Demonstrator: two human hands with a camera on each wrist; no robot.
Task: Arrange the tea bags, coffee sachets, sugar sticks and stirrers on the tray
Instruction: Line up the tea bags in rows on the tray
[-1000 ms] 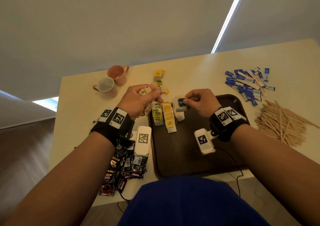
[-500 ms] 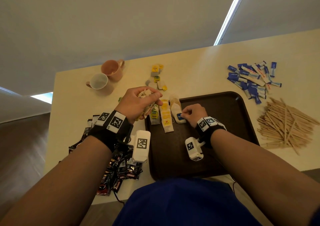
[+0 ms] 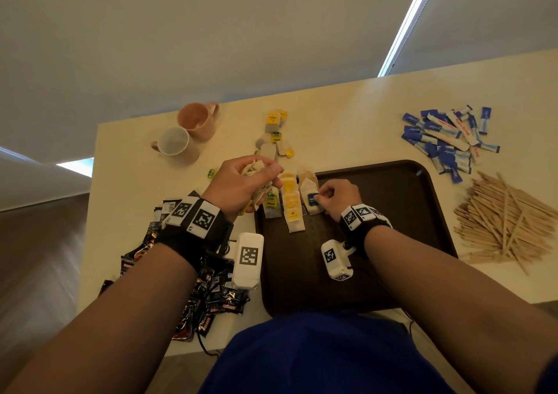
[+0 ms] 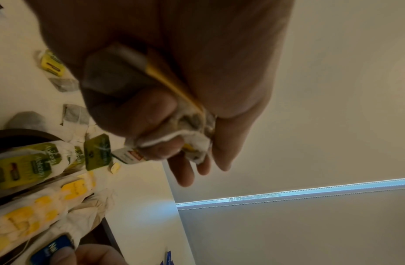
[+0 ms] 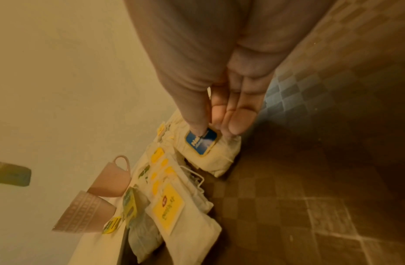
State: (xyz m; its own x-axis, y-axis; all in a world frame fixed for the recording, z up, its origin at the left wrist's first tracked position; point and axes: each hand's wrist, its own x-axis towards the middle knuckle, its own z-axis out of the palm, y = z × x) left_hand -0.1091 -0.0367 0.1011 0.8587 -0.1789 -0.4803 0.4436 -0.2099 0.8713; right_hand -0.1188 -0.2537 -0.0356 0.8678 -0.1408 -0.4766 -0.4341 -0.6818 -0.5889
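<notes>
Brown tray (image 3: pixel 392 212): at its ten o'clock corner my right hand (image 3: pixel 338 198) pinches a blue-tagged tea bag (image 3: pixel 312 201); my left hand (image 3: pixel 238 188) clutches bunched tea bags (image 3: pixel 253 167).

Tray (image 3: pixel 392 212) bare right of tea bags (image 3: pixel 291 203).

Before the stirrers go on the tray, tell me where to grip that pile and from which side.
Grip the wooden stirrers across the middle of the bundle, coming from above. They lie flat on the table, right of the tray, mostly parallel, fanning toward the far end. A few lie crossed on top, so a pinch at one end would probably scatter them.
</notes>
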